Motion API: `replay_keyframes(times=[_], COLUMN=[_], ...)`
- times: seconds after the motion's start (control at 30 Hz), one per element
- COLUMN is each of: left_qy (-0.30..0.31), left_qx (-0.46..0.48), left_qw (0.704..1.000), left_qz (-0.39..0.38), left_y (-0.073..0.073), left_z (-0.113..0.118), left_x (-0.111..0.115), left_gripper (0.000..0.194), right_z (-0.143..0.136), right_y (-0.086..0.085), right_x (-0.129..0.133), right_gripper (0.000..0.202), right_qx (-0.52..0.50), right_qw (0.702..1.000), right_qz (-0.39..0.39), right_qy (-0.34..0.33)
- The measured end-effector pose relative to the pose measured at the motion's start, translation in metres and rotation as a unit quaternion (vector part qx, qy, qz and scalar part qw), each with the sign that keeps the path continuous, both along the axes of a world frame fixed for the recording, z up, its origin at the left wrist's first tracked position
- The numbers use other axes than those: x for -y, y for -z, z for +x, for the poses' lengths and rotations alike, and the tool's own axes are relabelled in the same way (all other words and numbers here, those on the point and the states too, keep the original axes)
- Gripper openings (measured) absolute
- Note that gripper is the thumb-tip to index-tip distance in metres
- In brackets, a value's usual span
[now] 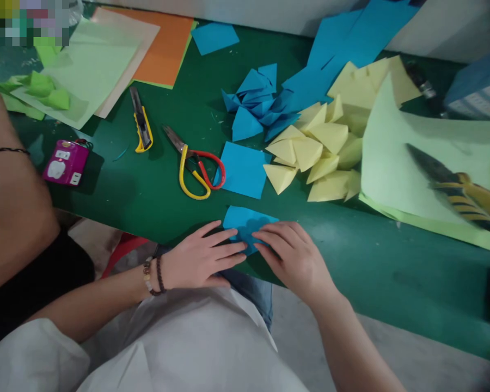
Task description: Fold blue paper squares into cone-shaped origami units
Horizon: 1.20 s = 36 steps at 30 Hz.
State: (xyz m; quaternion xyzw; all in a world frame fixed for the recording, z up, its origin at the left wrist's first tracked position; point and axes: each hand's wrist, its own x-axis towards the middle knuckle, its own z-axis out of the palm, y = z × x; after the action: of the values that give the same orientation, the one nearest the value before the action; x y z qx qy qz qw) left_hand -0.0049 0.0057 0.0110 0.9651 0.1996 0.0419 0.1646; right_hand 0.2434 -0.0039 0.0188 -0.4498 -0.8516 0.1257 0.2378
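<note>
A blue sheet of paper (247,218) lies at the front edge of the green table, partly hidden under my fingers. My left hand (208,253) rests on its left side with the fingers spread. My right hand (292,253) is at its right side, fingertips drawn together on the paper; whether they pinch an edge is hard to see. Just beyond lies another blue paper square (245,169), with the scissors (196,166), red and yellow handled, overlapping its left edge. Folded blue paper pieces (255,103) and folded yellow paper pieces (314,147) are heaped behind.
A yellow utility knife (141,122) and a purple box (67,163) lie left. Pale green sheets (93,65) and orange paper (163,49) are at the back left. Pliers (461,190) rest on green paper (396,147) at right. Another person's arm (12,190) is at far left.
</note>
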Motion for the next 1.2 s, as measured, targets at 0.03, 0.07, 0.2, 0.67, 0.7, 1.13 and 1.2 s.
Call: replay_keyframes(times=[0.03, 0.07, 0.2, 0.67, 0.7, 1.13, 1.2], left_qy=[-0.001, -0.001, 0.002, -0.001, -0.002, -0.001, -0.005], left_qx=[0.000, 0.000, -0.011, -0.005, -0.003, 0.001, 0.002], left_qw=[1.000, 1.000, 1.000, 1.000, 1.000, 1.000, 0.999], left_qz=[0.000, 0.000, 0.000, 0.009, 0.007, -0.027, -0.035], left_y=[0.000, 0.000, 0.000, 0.000, 0.000, 0.000, 0.000], left_z=[0.000, 0.000, 0.000, 0.002, 0.002, -0.001, 0.000], left_x=[0.000, 0.000, 0.000, 0.001, 0.001, -0.002, -0.002], left_gripper=[0.053, 0.052, 0.053, 0.049, 0.049, 0.062, 0.067], right_z=[0.001, 0.001, -0.007, -0.022, -0.020, -0.008, -0.013], right_y=[-0.003, -0.005, -0.010, -0.001, 0.000, 0.010, 0.013], right_x=[0.006, 0.014, 0.054, 0.074, 0.073, 0.044, 0.039], right_gripper=[0.013, 0.015, 0.010, 0.009, 0.010, 0.002, 0.006], right_qx=[-0.026, -0.052, -0.159, -0.242, -0.243, 0.007, 0.032], right_qw=[0.999, 0.997, 0.956, 0.872, 0.871, 0.980, 0.986], right_qz=[-0.004, -0.018, -0.201, -0.365, -0.359, -0.001, 0.017], right_qy=[0.026, 0.058, 0.146, 0.217, 0.233, 0.198, 0.165])
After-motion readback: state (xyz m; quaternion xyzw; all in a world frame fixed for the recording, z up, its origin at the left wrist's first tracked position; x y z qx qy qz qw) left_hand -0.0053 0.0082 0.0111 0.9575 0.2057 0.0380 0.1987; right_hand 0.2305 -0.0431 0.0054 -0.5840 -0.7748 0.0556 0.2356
